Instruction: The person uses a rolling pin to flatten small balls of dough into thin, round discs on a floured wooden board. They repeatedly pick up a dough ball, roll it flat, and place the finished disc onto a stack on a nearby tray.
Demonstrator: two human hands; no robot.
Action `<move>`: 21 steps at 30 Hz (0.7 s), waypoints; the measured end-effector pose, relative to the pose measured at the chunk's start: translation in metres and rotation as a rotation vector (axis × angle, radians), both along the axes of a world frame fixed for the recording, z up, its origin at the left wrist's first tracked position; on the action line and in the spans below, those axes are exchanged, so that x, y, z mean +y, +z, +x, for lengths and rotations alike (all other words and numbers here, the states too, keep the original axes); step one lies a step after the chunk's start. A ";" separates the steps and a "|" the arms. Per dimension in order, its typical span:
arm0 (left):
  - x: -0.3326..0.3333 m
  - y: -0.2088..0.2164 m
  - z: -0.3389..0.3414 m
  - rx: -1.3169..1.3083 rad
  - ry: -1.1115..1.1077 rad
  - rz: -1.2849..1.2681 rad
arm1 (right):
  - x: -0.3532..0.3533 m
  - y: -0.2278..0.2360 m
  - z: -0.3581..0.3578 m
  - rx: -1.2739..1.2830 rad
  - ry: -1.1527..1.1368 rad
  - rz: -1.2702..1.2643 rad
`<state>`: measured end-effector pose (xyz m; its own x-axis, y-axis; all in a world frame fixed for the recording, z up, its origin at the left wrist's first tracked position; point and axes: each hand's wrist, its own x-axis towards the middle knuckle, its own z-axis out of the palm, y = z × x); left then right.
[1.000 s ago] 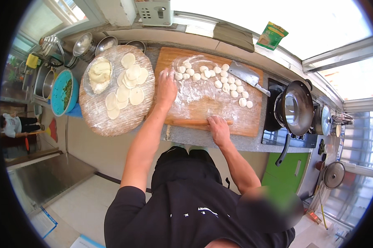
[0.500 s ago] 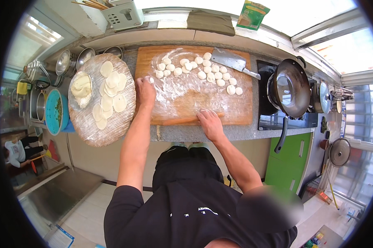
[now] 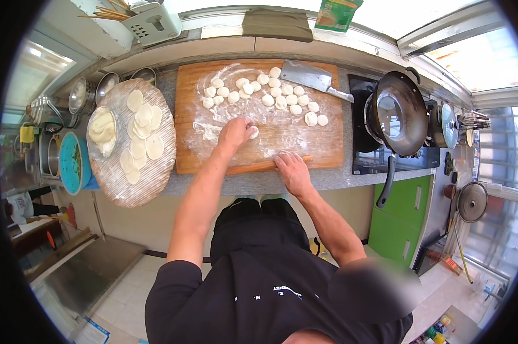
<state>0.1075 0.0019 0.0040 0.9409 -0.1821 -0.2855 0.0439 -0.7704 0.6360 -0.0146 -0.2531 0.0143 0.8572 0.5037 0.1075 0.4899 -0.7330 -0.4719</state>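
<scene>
My left hand [image 3: 235, 136] is over the middle of the floured wooden board [image 3: 328, 140], its fingertips closed on a small round of dough [image 3: 254, 133] close to the surface. Nearer the board's front edge, my right hand [image 3: 293, 171] rests flattened on one end of a wooden rolling pin [image 3: 248, 167]. Several small dough pieces [image 3: 280, 102] are scattered across the far half of the board. Beside them, at the far right corner, lies a cleaver [image 3: 306, 78]. To the left, a round floured board [image 3: 113, 186] carries several flat dough wrappers [image 3: 154, 147] and a bowl of pale filling [image 3: 103, 132].
A wok [image 3: 401, 114] with its handle toward me sits on the black stove at the right, a lidded pot [image 3: 447, 127] beyond it. At far left are a turquoise basin [image 3: 69, 166] and metal bowls [image 3: 80, 96]. A green packet [image 3: 338, 14] stands on the sill.
My left hand has moved right, from the board's left edge to its middle, with a round of dough in its fingers. My right hand stays on the rolling pin. The whole view has shifted slightly.
</scene>
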 end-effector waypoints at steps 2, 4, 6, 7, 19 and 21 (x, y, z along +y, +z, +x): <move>-0.008 0.004 0.002 -0.127 0.017 0.092 | -0.006 -0.003 0.001 -0.020 -0.027 -0.001; -0.020 0.010 0.006 -0.208 0.022 0.148 | -0.011 -0.006 0.000 -0.034 -0.044 0.002; -0.037 0.007 0.005 -0.356 -0.037 0.242 | -0.016 -0.005 0.002 -0.041 -0.046 0.005; -0.043 0.006 0.004 -0.431 -0.067 0.289 | -0.017 -0.005 0.001 -0.024 -0.042 0.014; -0.064 -0.008 0.005 -0.300 -0.324 0.461 | -0.021 0.001 0.010 -0.023 -0.045 0.033; -0.063 -0.004 0.004 -0.253 -0.388 0.471 | -0.020 0.000 0.011 -0.035 -0.043 0.036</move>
